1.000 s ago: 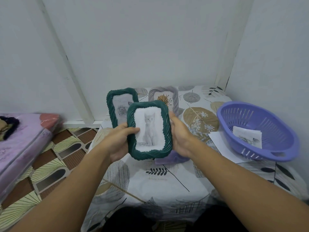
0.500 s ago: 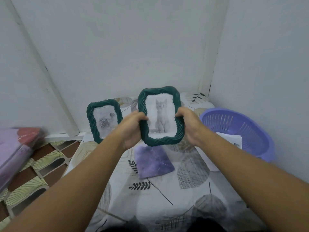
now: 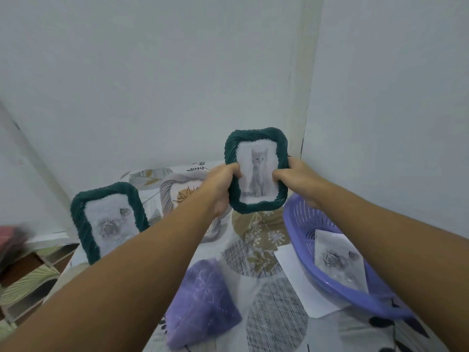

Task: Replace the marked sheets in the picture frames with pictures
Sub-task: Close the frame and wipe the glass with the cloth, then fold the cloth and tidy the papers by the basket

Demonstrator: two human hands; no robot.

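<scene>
Landmark: the purple basket on the counter, at the right edge beside the wall.
Cat frame: upright in the air, long axis vertical, above the basket's far rim and left of the wall corner.
Left hand: fingers curled round the frame's left side — holding it.
Right hand: gripping the right side, nearer the basket.
Likely next move: setting it down standing, I judge.
Open room: left of the basket's far end, ahead of the pale frame; the rose frame stands further left.
Edges: wall close behind; purple cloth lies nearer the person.
</scene>
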